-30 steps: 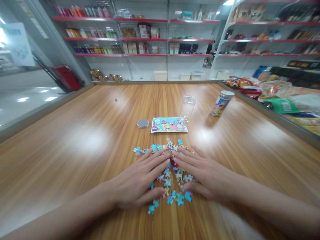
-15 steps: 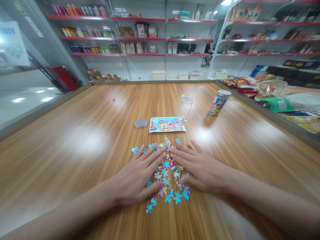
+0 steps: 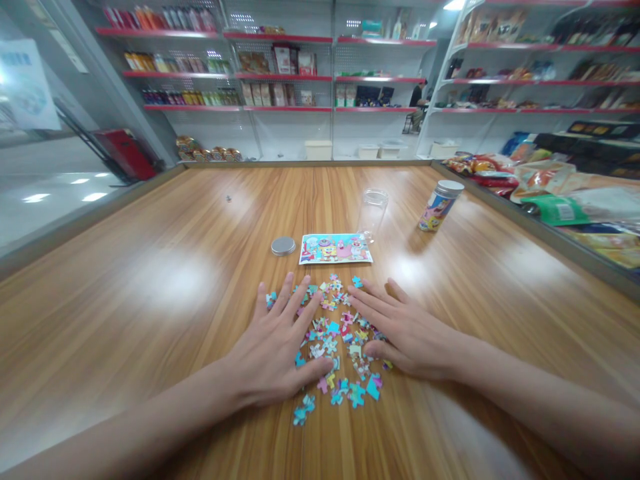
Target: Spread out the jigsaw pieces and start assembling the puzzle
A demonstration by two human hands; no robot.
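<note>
Multicoloured, knobbed jigsaw pieces (image 3: pixel 333 327): well short of the brown wooden table's (image 3: pixel 150 320) far edge.
My left hand (image 3: pixel 280 347): open, spread over pieces.
My right hand (image 3: pixel 407 330): open, touching others.

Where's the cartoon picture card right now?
In the head view, the card lies on the table, just beyond the puzzle pieces, right of the loose silver lid.

Wood table (image 3: pixel 150 233) under your left hand (image 3: pixel 277 347) and right hand (image 3: pixel 407 330); red-edged shelves (image 3: pixel 285 77) beyond both. Pale floor (image 3: pixel 55 208) far past left; ceiling light (image 3: pixel 454 5) high past right.
</note>
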